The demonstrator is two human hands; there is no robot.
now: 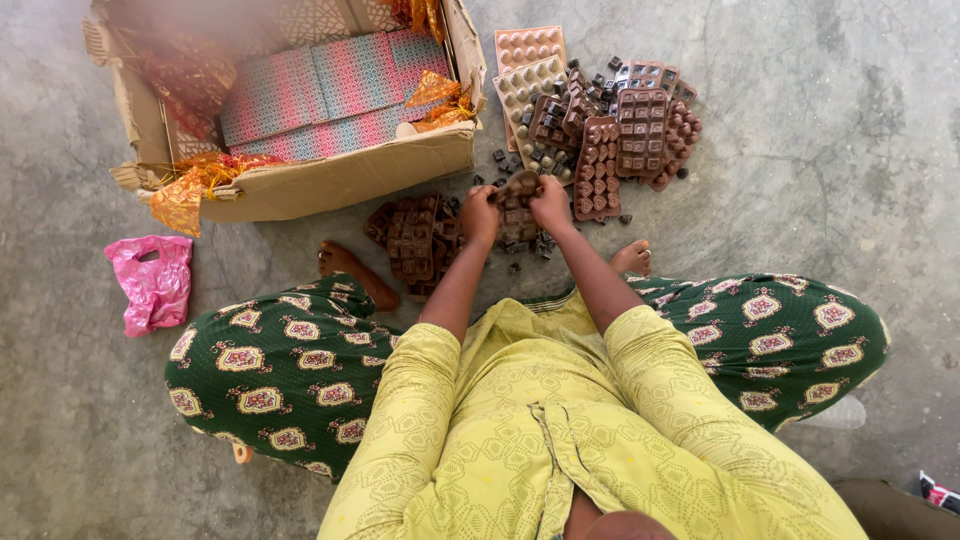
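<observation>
Your left hand (479, 213) and right hand (551, 203) both clench one brown chocolate mould (517, 187), held between them just above the floor (800, 180) (long axis running hand to hand). Filled moulds (630, 135) lie just beyond your right hand; emptied moulds (415, 240) sit beside your left.

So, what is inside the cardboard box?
The cardboard box holds flat patterned boxes and orange-gold foil wrappers. Anything beneath them is hidden.
</observation>
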